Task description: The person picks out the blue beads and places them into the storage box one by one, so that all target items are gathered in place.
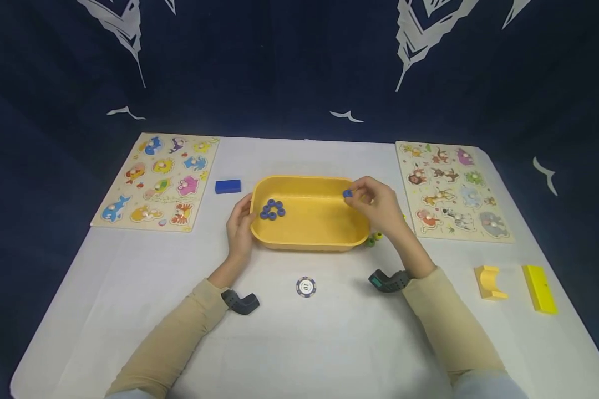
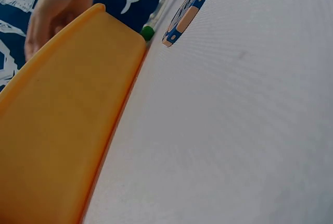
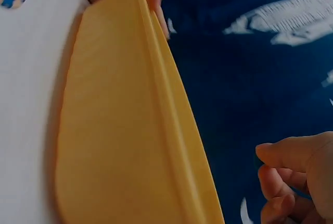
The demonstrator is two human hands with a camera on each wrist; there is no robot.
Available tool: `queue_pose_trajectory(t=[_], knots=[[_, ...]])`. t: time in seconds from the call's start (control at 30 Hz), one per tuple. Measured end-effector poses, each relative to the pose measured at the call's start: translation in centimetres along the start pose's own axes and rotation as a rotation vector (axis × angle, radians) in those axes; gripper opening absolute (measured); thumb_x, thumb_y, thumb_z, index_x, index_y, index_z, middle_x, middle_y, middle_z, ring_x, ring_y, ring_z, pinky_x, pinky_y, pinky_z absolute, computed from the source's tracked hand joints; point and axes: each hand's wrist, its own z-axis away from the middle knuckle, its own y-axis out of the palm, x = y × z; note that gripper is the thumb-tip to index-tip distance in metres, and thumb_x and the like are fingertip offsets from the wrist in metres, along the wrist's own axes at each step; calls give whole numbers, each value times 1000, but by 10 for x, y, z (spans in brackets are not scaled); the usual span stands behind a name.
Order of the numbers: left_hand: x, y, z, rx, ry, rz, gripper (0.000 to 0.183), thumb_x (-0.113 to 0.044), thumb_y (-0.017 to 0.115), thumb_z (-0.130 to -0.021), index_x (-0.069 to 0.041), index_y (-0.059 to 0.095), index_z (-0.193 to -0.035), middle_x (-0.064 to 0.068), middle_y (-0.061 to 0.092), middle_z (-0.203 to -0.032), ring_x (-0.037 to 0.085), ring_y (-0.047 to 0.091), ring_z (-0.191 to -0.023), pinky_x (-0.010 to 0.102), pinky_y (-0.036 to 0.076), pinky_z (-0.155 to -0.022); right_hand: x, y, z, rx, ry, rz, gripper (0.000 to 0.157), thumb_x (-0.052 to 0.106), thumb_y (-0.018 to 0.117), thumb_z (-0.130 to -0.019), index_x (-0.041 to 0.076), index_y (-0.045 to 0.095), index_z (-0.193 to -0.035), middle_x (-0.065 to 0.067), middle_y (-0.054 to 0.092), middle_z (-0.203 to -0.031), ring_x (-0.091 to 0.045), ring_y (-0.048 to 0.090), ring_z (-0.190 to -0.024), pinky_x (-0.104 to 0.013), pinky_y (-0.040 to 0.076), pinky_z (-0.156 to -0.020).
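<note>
A yellow plastic tray (image 1: 309, 241) stands mid-table, with several small blue beads (image 1: 272, 215) gathered in its left part. My left hand (image 1: 239, 228) grips the tray's left end, thumb at the rim. Over the right end of the tray, my right hand (image 1: 376, 202) pinches one blue bead (image 1: 348, 193) between thumb and fingertips. In the right wrist view this hand (image 3: 296, 177) shows beyond the rim, its bead mostly hidden. Green and yellow beads (image 1: 371, 242) lie beside the tray's right end, partly covered by the right hand and forearm.
A poker chip (image 1: 306, 287) lies in front of the tray, a blue block (image 1: 228, 187) behind its left end. Animal puzzle boards lie at left (image 1: 155, 183) and right (image 1: 454, 191). A pale yellow arch block (image 1: 490, 283) and a bright yellow block (image 1: 539, 288) lie at right.
</note>
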Motion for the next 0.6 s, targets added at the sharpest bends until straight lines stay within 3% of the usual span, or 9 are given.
queue_pose_trajectory(t=[0.1,0.27,0.43,0.6], knots=[[1,-1,0,-1,-7,11,45,3,36,-83,6,39,-128,29,42,-122,40,41,-113,41,37,-97,15,20,-21,132,-18,19,20,16,67,-77,10,60,-94,-3,60,-74,-18,45,-61,-23,37,-51],[4,-2,-1,6,0,38,45,3,37,-83,6,39,-128,30,41,-122,42,40,-113,48,36,-97,22,57,-47,304,1,53,19,16,66,-76,11,60,-93,-3,61,-76,-17,51,-67,-26,42,-59],[6,-2,-1,7,11,25,45,3,37,-83,6,39,-128,29,42,-123,41,41,-113,45,36,-97,20,89,-54,392,0,70,17,15,67,-74,11,61,-89,-3,61,-73,-17,54,-67,-26,44,-60],[5,-3,-2,10,14,21,46,4,36,-82,6,39,-128,29,42,-123,41,41,-114,45,36,-98,25,107,-54,450,23,144,18,16,68,-74,11,62,-90,-2,61,-74,-14,53,-66,-23,43,-55]])
